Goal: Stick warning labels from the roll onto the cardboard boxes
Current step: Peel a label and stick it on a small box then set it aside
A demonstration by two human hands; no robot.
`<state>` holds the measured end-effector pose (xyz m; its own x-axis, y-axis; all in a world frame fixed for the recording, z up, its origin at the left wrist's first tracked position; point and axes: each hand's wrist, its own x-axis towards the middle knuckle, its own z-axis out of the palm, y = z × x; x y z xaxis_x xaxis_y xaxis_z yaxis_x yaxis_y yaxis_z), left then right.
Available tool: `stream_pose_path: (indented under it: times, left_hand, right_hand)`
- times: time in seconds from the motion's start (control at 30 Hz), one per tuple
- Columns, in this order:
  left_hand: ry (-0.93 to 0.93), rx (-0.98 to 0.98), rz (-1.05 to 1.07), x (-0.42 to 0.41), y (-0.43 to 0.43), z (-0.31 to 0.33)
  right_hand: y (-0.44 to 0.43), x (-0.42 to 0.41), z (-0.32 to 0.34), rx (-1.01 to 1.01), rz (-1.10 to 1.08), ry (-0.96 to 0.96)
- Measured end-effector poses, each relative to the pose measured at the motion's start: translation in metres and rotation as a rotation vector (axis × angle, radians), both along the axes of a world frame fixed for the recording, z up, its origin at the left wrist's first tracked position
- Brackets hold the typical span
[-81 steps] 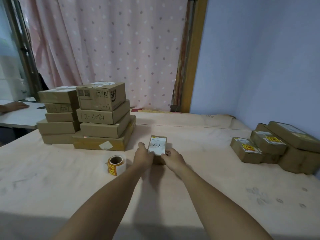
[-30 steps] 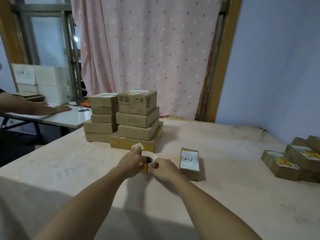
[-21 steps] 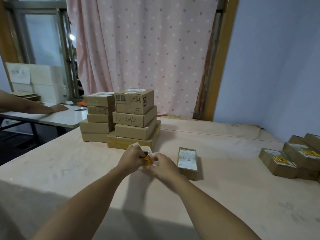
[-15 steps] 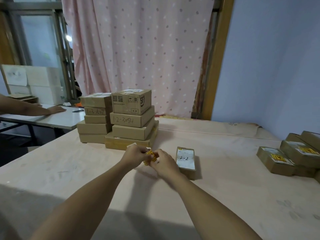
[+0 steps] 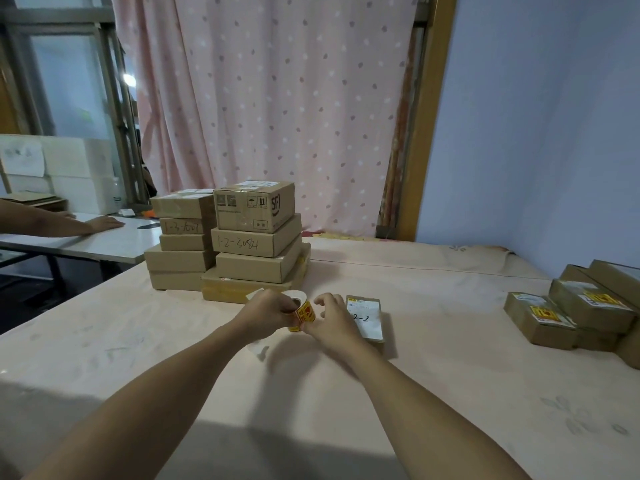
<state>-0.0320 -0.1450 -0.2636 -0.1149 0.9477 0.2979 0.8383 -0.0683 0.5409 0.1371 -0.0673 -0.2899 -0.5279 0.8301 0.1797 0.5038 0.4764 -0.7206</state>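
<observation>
My left hand point(image 5: 266, 311) grips the roll of yellow and red warning labels point(image 5: 304, 311), lifted a little above the table. My right hand point(image 5: 329, 320) pinches the lower edge of the outermost label on the roll. Just right of my hands a small flat cardboard box point(image 5: 367, 320) marked "2-2" on its white sheet lies on the table. A stack of plain cardboard boxes point(image 5: 242, 244) stands behind my hands at the left. Boxes bearing yellow labels point(image 5: 568, 313) sit at the far right.
The table point(image 5: 450, 375) wears a pale pink cloth. A pink dotted curtain point(image 5: 277, 105) hangs behind. On a white side table point(image 5: 86, 240) at the left rests another person's hand point(image 5: 100, 223).
My hands left the "2-2" box and went to the label roll. The left hand picked it up, and the right fingers now pinch at its outer label.
</observation>
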Motion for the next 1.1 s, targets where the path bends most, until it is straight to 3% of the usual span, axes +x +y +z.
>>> stream_pose_path:
  times: [0.43,1.1]
  left_hand:
    - [0.318,0.199,0.058,0.004,0.005,-0.015]
    - [0.311,0.152,0.144,0.012,0.000,-0.017]
  right_hand:
    - [0.000,0.004,-0.003,-0.017,-0.023,0.141]
    - [-0.009,0.000,0.002,0.104,-0.128,0.033]
